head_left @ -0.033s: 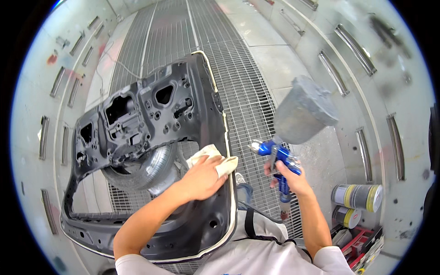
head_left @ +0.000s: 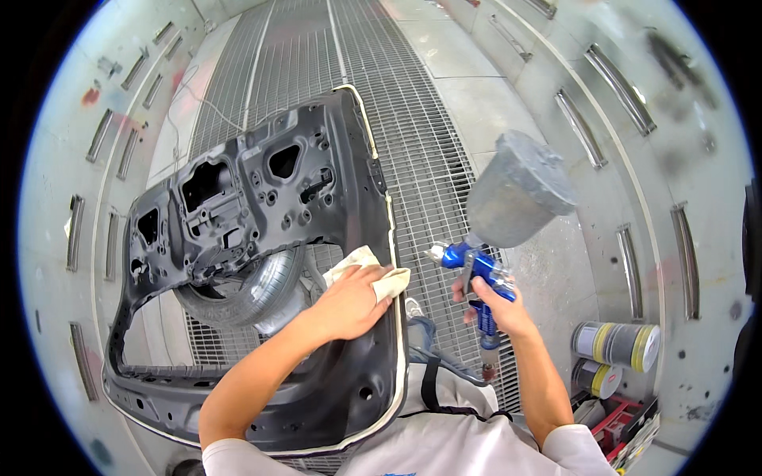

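Observation:
A dark grey car tailgate panel [head_left: 309,381] stands tilted in front of me, its pierced inner side facing up. Along its right edge runs a pale strip [head_left: 392,246]. My left hand [head_left: 349,305] is closed on a cream cloth [head_left: 389,285] and presses it to the panel's frame beside that strip. To the right of the panel, my right hand [head_left: 500,305] grips a blue spray gun [head_left: 482,270] by its handle. A large grey paint cup [head_left: 520,190] sits on top of the gun. The nozzle points left toward the panel, apart from it.
A tire [head_left: 262,293] lies beneath the panel's window opening. Metal floor grating [head_left: 429,159] runs ahead. At the lower right, paint cans [head_left: 615,345] lie on their sides above a red rack [head_left: 619,428]. Walls with metal bars [head_left: 623,87] close in both sides.
My right hand and the spray gun have shifted slightly left. The cloth and my left hand sit almost where they were, a touch higher in the picture.

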Motion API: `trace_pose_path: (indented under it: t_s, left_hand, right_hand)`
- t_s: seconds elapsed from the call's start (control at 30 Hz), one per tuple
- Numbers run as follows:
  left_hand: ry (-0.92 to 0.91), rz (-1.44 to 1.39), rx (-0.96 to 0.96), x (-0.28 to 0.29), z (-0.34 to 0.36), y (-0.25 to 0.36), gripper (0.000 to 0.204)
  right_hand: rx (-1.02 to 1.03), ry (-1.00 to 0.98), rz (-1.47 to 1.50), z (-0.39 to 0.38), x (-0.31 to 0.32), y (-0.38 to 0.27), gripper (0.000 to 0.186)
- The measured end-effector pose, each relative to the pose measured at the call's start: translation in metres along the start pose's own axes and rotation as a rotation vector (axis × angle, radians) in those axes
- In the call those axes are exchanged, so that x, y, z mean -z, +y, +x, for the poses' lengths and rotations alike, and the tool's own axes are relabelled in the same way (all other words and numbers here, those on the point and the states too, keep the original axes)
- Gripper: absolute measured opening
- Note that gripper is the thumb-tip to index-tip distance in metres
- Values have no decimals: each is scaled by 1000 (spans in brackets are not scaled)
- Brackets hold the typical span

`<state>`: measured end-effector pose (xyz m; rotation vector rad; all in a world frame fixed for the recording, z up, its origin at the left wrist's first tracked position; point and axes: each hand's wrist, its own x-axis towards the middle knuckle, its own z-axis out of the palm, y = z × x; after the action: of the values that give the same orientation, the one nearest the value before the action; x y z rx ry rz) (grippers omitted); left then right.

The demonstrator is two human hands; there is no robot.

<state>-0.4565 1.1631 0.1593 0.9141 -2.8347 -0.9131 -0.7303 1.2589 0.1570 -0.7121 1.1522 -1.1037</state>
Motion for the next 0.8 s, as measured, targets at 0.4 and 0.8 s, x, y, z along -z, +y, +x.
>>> trace_pose_path:
  t_s: [0.4,0.8]
  left_hand:
    - [101,341,312,-37,94,-66,44]
    - [-116,473,484,-12,214,-178,49]
  right_hand:
    - [-58,-149,26,158,17,-30,35]
    - [-288,-130,182,312,84,-37,28]
